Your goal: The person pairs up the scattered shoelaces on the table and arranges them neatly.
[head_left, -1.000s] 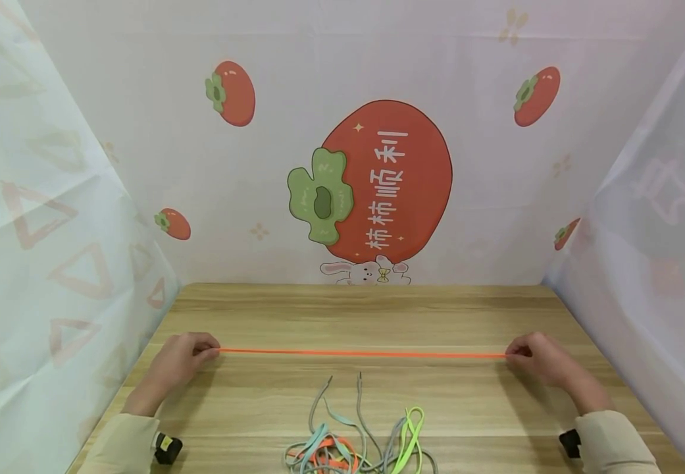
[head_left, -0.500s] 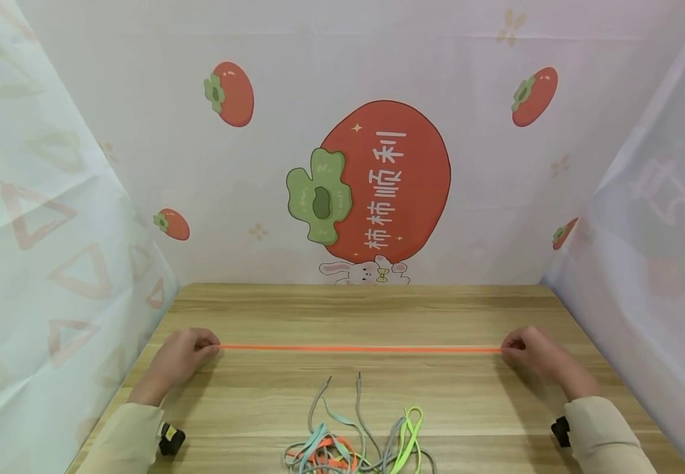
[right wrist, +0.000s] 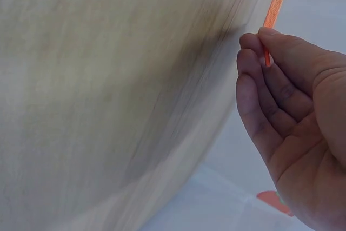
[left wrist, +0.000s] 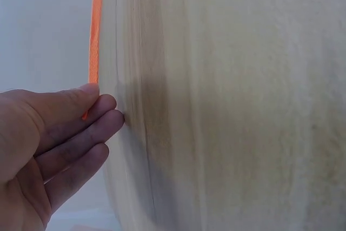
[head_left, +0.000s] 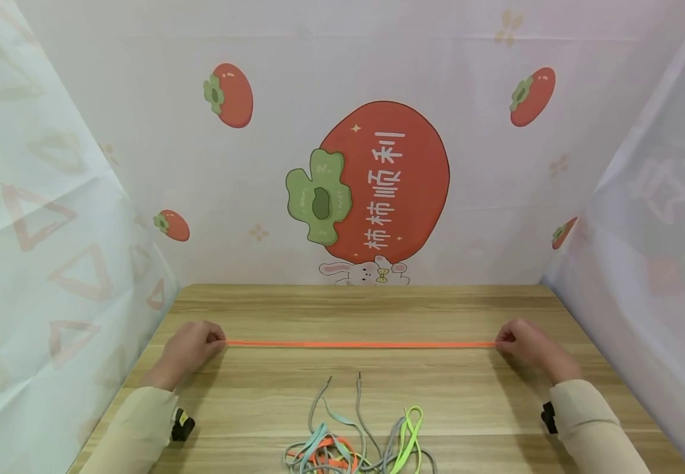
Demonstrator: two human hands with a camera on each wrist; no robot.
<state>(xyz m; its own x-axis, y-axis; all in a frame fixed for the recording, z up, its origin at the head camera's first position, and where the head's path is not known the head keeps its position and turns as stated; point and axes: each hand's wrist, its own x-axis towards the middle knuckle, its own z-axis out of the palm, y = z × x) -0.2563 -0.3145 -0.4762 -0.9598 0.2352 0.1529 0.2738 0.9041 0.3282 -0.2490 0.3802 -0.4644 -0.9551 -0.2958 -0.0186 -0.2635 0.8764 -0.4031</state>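
Note:
An orange shoelace (head_left: 360, 344) stretches in a straight line across the wooden table, between both hands. Its left end is pinched between the thumb and index finger of my left hand (head_left: 194, 345), and a short tip pokes out below the thumb in the left wrist view. My right hand (head_left: 526, 343) pinches the other end the same way; in the right wrist view the lace's tip (right wrist: 267, 57) shows beneath the thumb. Closer to me lies a tangle of shoelaces, with grey (head_left: 361, 408), light blue (head_left: 318, 434), orange (head_left: 351, 447) and yellow-green (head_left: 411, 434) ones. The frame's bottom edge cuts off part of it.
The wooden table (head_left: 259, 395) ends at a white back sheet (head_left: 484, 197) printed with persimmons and a rabbit. White sheets also stand along the left (head_left: 52, 276) and right (head_left: 644, 263) sides. A small black device (head_left: 183, 425) sits at the left wrist, another (head_left: 549, 418) at the right.
Both hands have moved slightly away from me, toward the back of the table, and a little closer together, carrying the orange shoelace with them. The tangled laces stay where they were.

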